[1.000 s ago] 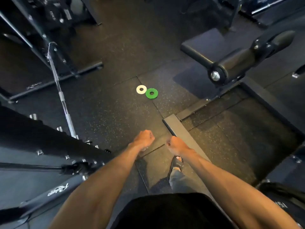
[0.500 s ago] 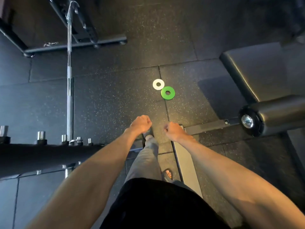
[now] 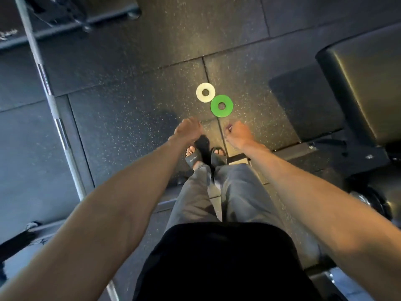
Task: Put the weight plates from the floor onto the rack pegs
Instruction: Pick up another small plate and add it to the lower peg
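— The plates?
— Flat on the black rubber floor (image 3: 130, 127): small white round plate (image 3: 200, 95) touching green round plate (image 3: 227, 108), straight ahead.
— Hands?
— Left hand (image 3: 188, 129), right hand (image 3: 238, 133) loosely curled, empty; right nearer green.

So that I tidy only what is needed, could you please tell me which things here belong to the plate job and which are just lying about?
Job in hand:
small white ring-shaped weight plate, flat on the floor
small green ring-shaped weight plate, flat beside it
left hand and right hand, both holding nothing

Lying about:
long steel barbell
black padded bench
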The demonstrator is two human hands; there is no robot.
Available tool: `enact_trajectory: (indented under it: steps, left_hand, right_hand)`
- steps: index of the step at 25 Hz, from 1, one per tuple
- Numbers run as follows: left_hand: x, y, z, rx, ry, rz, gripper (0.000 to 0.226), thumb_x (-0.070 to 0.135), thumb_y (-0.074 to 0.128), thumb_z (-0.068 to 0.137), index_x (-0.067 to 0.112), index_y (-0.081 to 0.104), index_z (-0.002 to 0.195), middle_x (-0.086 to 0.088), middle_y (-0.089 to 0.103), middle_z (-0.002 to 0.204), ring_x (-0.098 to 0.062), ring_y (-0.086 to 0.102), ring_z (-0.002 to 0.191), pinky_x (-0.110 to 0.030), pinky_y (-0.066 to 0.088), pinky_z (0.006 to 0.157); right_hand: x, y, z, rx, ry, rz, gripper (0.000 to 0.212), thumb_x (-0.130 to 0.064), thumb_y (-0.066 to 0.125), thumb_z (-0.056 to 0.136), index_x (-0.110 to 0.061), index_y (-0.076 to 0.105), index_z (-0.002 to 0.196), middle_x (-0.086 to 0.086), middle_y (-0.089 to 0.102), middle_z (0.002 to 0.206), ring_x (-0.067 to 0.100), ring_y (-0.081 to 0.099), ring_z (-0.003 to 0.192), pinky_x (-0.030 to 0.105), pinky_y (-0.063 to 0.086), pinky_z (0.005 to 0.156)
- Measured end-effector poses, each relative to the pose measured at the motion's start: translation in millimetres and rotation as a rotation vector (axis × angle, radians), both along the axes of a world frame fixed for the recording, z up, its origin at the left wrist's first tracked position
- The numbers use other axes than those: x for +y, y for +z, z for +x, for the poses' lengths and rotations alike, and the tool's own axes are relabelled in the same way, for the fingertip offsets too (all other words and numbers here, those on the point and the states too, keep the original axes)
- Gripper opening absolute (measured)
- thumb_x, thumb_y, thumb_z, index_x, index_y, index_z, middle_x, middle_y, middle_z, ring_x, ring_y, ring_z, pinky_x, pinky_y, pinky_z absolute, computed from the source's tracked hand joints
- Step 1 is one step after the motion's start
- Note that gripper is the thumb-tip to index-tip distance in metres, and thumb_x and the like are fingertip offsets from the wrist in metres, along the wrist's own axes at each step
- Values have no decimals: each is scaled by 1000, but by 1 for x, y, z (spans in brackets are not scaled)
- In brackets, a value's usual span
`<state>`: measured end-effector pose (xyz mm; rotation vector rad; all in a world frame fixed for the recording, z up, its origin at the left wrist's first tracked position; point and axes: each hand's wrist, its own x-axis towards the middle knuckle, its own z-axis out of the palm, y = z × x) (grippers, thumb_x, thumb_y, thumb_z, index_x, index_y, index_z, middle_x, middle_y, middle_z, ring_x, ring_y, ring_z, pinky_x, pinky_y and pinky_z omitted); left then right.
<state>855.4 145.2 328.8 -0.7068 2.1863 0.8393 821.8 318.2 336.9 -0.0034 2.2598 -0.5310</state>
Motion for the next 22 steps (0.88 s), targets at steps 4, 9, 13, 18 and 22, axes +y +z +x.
enact_trajectory:
  steps: [4,9,13,18,22]
  left_hand:
    - [-24,-78,-64,-54,-29,5,40,29,42,97,1,60,119,-23,66,112,-38,67,102,-48,56,91]
    - [-23,-195,-130,-143,-111,-24,32,17,47,97,-2,61,118,-23,66,113,-38,65,105,-47,56,92]
    - [-12,-323,-183,-181,-146,-60,35,14,41,96,0,59,122,-25,65,118,-39,64,110,-48,56,92]
    - [-8,-457,-227,-42,-334,-195,34,16,50,97,9,55,129,-17,54,134,-34,52,125,-45,46,100]
    - [-8,-558,-236,59,-558,-339,62,20,64,91,9,35,144,-17,40,144,-33,40,133,-49,40,106]
  right_hand:
    - [-14,-59,-59,-49,-51,-32,15,-17,54,96,-11,67,98,15,72,100,31,69,98,33,54,80]
    - [-8,-176,-113,-109,-30,26,10,-13,58,95,-10,67,99,12,70,109,29,64,104,27,44,77]
    - [-9,-309,-149,-94,-14,14,19,-8,54,93,-1,71,93,16,73,99,30,68,96,32,53,80]
    - [-10,-459,-166,-18,115,50,21,-13,55,93,0,67,104,16,72,97,31,69,91,37,54,86]
    - [-8,-559,-156,168,249,181,48,-18,72,86,-2,54,127,19,56,123,34,55,114,41,47,93]
